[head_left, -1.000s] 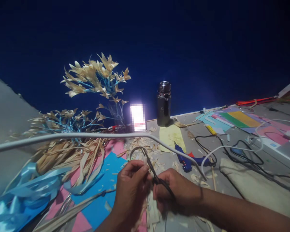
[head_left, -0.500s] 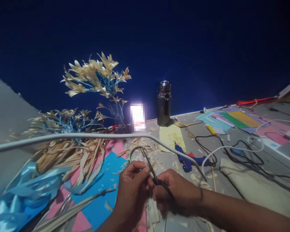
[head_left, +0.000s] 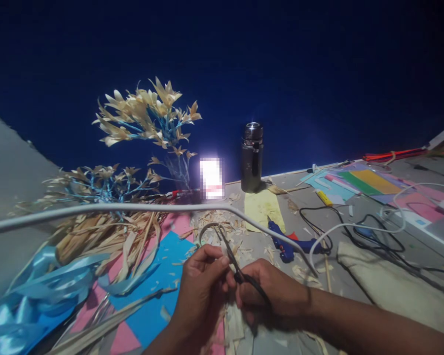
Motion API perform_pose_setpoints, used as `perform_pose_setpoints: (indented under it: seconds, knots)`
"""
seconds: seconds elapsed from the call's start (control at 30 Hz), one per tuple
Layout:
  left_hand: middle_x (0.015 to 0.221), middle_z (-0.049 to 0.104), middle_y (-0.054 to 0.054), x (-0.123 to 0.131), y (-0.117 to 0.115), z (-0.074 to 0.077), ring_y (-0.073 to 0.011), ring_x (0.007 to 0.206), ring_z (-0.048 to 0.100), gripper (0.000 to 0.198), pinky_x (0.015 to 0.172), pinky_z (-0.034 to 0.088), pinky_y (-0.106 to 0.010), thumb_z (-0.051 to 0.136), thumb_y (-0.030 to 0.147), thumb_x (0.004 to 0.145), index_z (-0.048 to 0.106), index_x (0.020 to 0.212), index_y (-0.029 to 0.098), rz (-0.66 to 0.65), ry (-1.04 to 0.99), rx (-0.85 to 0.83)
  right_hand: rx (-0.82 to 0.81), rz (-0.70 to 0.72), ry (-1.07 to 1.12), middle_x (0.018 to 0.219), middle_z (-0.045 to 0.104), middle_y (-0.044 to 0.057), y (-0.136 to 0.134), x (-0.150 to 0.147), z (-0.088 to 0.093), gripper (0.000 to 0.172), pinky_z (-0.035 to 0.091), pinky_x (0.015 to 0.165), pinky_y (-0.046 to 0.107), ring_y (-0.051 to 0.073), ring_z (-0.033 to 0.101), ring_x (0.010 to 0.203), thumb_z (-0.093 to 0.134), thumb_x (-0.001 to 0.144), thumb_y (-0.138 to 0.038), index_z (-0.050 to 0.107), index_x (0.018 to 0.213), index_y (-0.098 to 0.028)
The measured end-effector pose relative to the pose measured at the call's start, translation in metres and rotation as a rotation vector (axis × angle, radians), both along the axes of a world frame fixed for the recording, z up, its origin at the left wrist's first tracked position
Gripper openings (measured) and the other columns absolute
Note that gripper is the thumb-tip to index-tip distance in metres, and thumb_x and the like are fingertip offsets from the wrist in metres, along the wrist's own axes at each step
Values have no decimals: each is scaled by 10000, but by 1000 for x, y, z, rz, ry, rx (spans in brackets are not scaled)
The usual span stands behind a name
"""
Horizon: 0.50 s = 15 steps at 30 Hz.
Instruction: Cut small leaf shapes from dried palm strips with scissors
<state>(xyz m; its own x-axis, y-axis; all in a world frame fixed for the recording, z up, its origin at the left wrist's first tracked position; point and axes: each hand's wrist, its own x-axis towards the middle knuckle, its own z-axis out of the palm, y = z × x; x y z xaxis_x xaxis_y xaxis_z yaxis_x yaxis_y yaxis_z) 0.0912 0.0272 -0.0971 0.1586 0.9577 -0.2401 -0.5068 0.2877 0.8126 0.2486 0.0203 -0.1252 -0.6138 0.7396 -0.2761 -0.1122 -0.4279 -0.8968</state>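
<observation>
Dark-handled scissors (head_left: 234,260) sit in my right hand (head_left: 268,291), its fingers wrapped round the handles. Their blades point up and away, just beside the fingertips of my left hand (head_left: 205,281). My left thumb and fingers pinch a pale strip of dried husk (head_left: 207,227), which seems to curl up in an arc toward the blade tips. Part of the strip is hidden by my fingers. Below and around both hands lie pale husk scraps (head_left: 235,320) on the grey surface.
A white cable (head_left: 185,209) crosses in front of my hands. Left are husk flowers (head_left: 148,116), husk strips (head_left: 81,236), blue ribbon (head_left: 40,286) and blue paper (head_left: 159,281). Beyond stand a bright light (head_left: 211,177) and a flask (head_left: 251,162). A blue glue gun (head_left: 286,242) lies right.
The scissor handles in my right hand have spread slightly, the lower loop shifting right. My left hand stays nearly still with its strip.
</observation>
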Motion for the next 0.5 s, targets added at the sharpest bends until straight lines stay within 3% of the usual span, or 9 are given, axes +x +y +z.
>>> perform_pose_setpoints:
  seconds: [0.27,0.5]
  knots:
    - [463,617,12,-3,1,-3,-100,415,513,271,462,401,-187,840,261,696,587,759,188,-2,27,5,-29,2,45,550,600,-7,1,0,-1,444,336,371,152,63,477,411,822,692,-527,629,704,-127]
    - [470,625,12,-5,2,-4,-95,420,514,253,475,383,-186,827,233,714,581,760,192,-15,27,14,-55,-12,14,476,575,-8,0,-4,7,333,284,329,156,59,436,351,782,674,-391,589,577,-137]
